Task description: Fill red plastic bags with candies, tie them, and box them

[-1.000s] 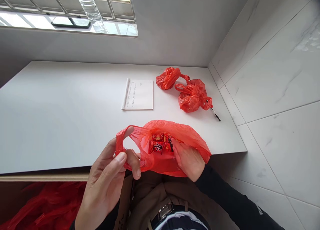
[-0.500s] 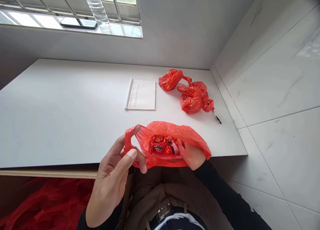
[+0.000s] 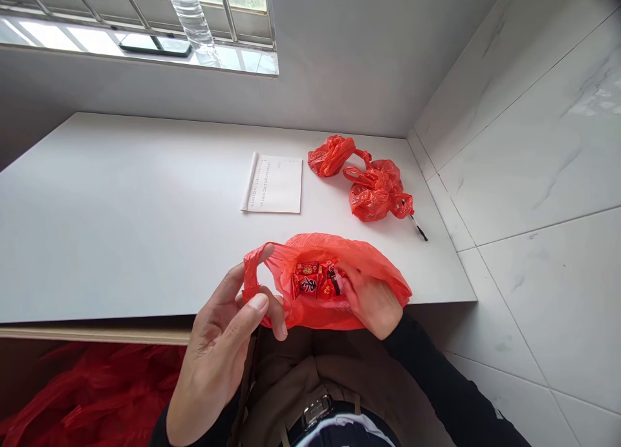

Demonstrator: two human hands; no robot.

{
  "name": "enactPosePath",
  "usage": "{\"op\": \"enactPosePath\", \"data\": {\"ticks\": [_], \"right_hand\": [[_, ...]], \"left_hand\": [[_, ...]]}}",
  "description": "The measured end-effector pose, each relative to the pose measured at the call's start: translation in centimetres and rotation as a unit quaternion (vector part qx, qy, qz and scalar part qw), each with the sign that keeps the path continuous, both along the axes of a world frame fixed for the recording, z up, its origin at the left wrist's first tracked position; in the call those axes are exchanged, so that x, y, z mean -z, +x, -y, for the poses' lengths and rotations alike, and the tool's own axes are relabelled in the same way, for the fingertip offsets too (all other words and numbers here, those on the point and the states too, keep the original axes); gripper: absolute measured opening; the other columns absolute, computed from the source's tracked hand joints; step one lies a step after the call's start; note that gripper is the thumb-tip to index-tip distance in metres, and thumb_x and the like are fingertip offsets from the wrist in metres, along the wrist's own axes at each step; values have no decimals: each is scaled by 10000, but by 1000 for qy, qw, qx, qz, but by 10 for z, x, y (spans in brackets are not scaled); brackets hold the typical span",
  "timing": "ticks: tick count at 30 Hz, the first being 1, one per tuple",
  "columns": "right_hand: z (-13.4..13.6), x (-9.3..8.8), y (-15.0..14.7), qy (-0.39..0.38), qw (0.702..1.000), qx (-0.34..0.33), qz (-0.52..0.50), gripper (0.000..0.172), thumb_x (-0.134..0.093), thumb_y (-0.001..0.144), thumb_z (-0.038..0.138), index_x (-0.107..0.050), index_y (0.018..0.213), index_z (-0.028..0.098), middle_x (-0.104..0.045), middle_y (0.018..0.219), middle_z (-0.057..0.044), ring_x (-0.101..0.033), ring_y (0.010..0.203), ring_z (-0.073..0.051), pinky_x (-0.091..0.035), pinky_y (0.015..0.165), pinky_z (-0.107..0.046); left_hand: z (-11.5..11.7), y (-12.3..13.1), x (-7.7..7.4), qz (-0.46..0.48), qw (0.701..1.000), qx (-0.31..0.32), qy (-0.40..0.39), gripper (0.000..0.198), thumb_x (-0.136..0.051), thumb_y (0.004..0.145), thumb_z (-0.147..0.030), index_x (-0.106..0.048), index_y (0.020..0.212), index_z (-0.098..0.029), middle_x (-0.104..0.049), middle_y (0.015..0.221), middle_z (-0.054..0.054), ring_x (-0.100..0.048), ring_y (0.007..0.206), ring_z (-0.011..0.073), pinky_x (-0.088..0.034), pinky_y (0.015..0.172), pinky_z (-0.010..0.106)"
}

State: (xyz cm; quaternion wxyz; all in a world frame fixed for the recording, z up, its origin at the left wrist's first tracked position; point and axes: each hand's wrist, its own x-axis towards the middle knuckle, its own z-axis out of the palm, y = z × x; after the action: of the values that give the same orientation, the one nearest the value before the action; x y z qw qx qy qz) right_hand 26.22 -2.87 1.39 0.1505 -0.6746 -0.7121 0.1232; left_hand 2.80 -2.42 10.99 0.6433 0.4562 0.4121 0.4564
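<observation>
A red plastic bag (image 3: 369, 266) lies open at the near edge of the white table (image 3: 121, 227). My left hand (image 3: 218, 350) pinches the bag's left handle loop between thumb and fingers. My right hand (image 3: 371, 301) reaches into the bag's mouth, its fingers among several small red packets (image 3: 313, 280) inside; the fingertips are partly hidden by the plastic.
Two tied red bags (image 3: 376, 188) lie at the back right beside a black pen (image 3: 420, 228). A white notepad (image 3: 274, 183) lies mid-table. A phone (image 3: 155, 44) and a clear bottle (image 3: 191, 17) stand on the window sill. Tiled wall on the right. Red plastic (image 3: 87, 395) is heaped under the table.
My right hand has slid further into the bag, fingers now among the packets. The left hand holds the handle almost unmoved. The bag has shifted slightly.
</observation>
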Motion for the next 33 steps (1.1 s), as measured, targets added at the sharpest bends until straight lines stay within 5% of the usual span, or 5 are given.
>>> {"op": "enactPosePath", "data": {"ticks": [10, 16, 22, 27, 33], "right_hand": [[45, -65, 6, -8, 994, -106, 24, 402, -507, 994, 220, -537, 1393, 252, -624, 1212, -106, -609, 1057, -279, -543, 920, -473], [44, -44, 40, -31, 992, -44, 115, 485, -522, 904, 81, -515, 1383, 159, -641, 1196, -138, -605, 1057, -312, -533, 846, -457], [23, -19, 36, -69, 993, -17, 99, 306, -536, 981, 287, -608, 1244, 148, -708, 1122, -162, -634, 1090, -335, -494, 883, -456], [19, -7, 33, -74, 994, -30, 77, 263, -520, 945, 146, -660, 1168, 161, -707, 1109, -142, -625, 1127, -313, -477, 939, -443], [42, -65, 35, 7, 995, -37, -97, 148, -526, 963, 164, -609, 1072, 219, -628, 1118, -100, -586, 1073, -258, -509, 909, -415]], "left_hand": [[9, -10, -8, -138, 987, -21, 78, 193, -572, 990, -332, -699, 1135, -324, -653, 795, -25, -615, 825, 127, -477, 788, 213], [14, -4, -13, -230, 952, -113, 168, 115, -632, 949, -284, -695, 854, -267, -589, 980, -1, -567, 944, 124, -489, 779, 162], [14, 12, -15, -156, 965, -51, 204, 125, -602, 956, -226, -700, 978, -300, -535, 1364, 4, -481, 1343, 207, -458, 1102, 322], [13, 21, -13, -186, 952, 60, 237, 375, -587, 960, -193, -614, 1296, -360, -480, 1487, 10, -403, 1441, 219, -371, 1184, 354], [9, 15, -4, -337, 888, 42, 311, 465, -653, 921, -188, -568, 1350, -343, -575, 1273, 21, -549, 1212, 166, -420, 1033, 256]]}}
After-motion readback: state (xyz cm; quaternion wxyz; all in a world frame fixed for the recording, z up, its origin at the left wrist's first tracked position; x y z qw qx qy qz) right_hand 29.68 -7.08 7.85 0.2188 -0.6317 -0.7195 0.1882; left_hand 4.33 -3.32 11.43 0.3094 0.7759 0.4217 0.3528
